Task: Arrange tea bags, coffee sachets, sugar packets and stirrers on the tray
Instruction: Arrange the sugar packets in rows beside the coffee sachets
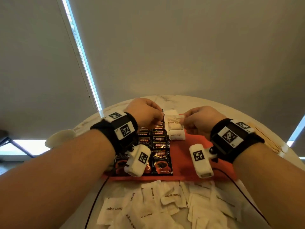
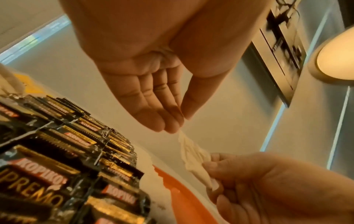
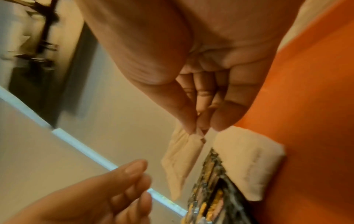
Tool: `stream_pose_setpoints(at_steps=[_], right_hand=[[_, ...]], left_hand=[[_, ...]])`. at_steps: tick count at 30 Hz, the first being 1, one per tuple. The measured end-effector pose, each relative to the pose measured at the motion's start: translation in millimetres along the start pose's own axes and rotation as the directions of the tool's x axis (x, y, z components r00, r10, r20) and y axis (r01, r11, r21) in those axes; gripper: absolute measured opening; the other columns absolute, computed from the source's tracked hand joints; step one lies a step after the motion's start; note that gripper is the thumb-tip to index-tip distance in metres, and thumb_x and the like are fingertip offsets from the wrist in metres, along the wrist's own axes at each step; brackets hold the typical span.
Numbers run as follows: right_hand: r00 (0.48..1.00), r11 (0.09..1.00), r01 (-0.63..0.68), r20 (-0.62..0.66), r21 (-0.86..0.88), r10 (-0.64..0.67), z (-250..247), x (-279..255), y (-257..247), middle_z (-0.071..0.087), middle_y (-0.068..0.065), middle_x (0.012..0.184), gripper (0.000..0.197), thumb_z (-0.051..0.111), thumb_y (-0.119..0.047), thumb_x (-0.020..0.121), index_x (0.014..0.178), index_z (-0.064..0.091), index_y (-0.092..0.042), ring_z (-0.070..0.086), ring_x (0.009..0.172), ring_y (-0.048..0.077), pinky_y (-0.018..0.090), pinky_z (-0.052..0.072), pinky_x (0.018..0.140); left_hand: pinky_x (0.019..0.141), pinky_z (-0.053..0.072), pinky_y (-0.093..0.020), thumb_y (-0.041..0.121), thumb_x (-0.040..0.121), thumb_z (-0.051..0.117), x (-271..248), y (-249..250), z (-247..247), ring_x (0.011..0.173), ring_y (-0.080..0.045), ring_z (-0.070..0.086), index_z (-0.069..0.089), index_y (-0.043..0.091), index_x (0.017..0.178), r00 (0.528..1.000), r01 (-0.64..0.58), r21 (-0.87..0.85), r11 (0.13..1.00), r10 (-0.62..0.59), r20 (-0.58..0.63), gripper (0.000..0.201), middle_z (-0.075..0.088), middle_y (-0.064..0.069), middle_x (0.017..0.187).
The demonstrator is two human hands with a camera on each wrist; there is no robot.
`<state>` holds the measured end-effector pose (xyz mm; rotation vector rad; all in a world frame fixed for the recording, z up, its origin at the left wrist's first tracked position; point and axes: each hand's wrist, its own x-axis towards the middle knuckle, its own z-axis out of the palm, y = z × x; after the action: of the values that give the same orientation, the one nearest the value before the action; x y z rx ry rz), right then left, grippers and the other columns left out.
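Observation:
A red tray (image 1: 189, 156) lies on the round marble table. Black Kopiko coffee sachets (image 1: 160, 156) overlap in two columns on its left part. To their right, white brown sugar packets (image 1: 176, 134) form a column. At the tray's far end my right hand (image 1: 183, 119) pinches one sugar packet (image 1: 173, 120) by its edge between thumb and fingertips (image 3: 193, 121), so it hangs just above the sachets (image 3: 208, 189). My left hand (image 1: 160, 116) is at the packet's other end. Its fingers (image 2: 168, 121) are nearly straight and only touch the packet's tip (image 2: 189, 150).
Several loose brown sugar packets (image 1: 165, 200) lie scattered on the table in front of the tray. Wooden stirrers (image 1: 270, 141) lie at the right table edge. A white cup (image 1: 61, 138) stands at the left. The tray's right half (image 3: 306, 106) is bare.

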<state>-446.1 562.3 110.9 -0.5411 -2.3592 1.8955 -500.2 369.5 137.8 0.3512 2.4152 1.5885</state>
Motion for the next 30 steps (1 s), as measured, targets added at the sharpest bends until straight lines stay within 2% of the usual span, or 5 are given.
stream_pose_setpoints(at_steps=[5,10,19,25,30], right_hand=[[0.98,0.975,-0.2,-0.027,-0.095,0.198,-5,11,24,0.072,0.017,0.079,0.007,0.076,0.005,0.083,0.083,0.07,0.003,0.07,0.074,0.028,0.048,0.062,0.083],[0.971,0.945,-0.238,-0.038,-0.225,0.235,-2,25,36,0.077,0.019,0.096,0.019,0.083,-0.008,0.08,0.092,0.074,0.003,0.074,0.096,0.036,0.052,0.059,0.091],[0.972,0.968,-0.236,-0.019,-0.083,0.235,-9,45,51,0.075,0.017,0.091,0.037,0.078,-0.003,0.071,0.107,0.073,0.003,0.074,0.087,0.033,0.053,0.06,0.089],[0.977,0.975,-0.211,-0.026,0.068,0.213,-3,38,54,0.071,0.016,0.097,0.015,0.066,-0.002,0.087,0.103,0.067,-0.002,0.071,0.082,0.027,0.037,0.059,0.07],[0.982,0.982,-0.168,-0.068,0.087,0.174,-6,43,49,0.072,0.019,0.11,0.028,0.066,-0.008,0.088,0.115,0.066,0.001,0.073,0.097,0.033,0.044,0.061,0.086]], left_hand=[[0.076,0.065,-0.034,0.007,0.089,0.077,6,-7,11,0.078,-0.017,0.073,0.077,0.014,0.09,0.999,-0.05,0.301,0.952,0.048,0.012,0.007,0.077,-0.004,0.086],[0.061,0.044,-0.016,0.014,0.092,0.071,-4,-12,21,0.082,-0.002,0.061,0.08,0.028,0.105,0.982,-0.184,0.662,0.727,0.101,0.162,0.021,0.067,0.016,0.094],[0.094,0.057,-0.034,0.02,0.089,0.069,-3,-29,46,0.114,-0.014,0.062,0.075,0.036,0.123,0.938,-0.329,0.762,0.559,0.102,0.33,0.037,0.064,0.009,0.128],[0.09,0.059,-0.035,0.032,0.087,0.072,3,-29,54,0.107,-0.015,0.064,0.075,0.035,0.121,0.944,-0.317,0.8,0.51,0.086,0.319,0.035,0.064,0.009,0.12],[0.086,0.06,-0.032,0.033,0.086,0.069,1,-26,58,0.103,-0.015,0.065,0.079,0.027,0.114,0.951,-0.291,0.796,0.531,0.073,0.3,0.03,0.067,0.006,0.115]])
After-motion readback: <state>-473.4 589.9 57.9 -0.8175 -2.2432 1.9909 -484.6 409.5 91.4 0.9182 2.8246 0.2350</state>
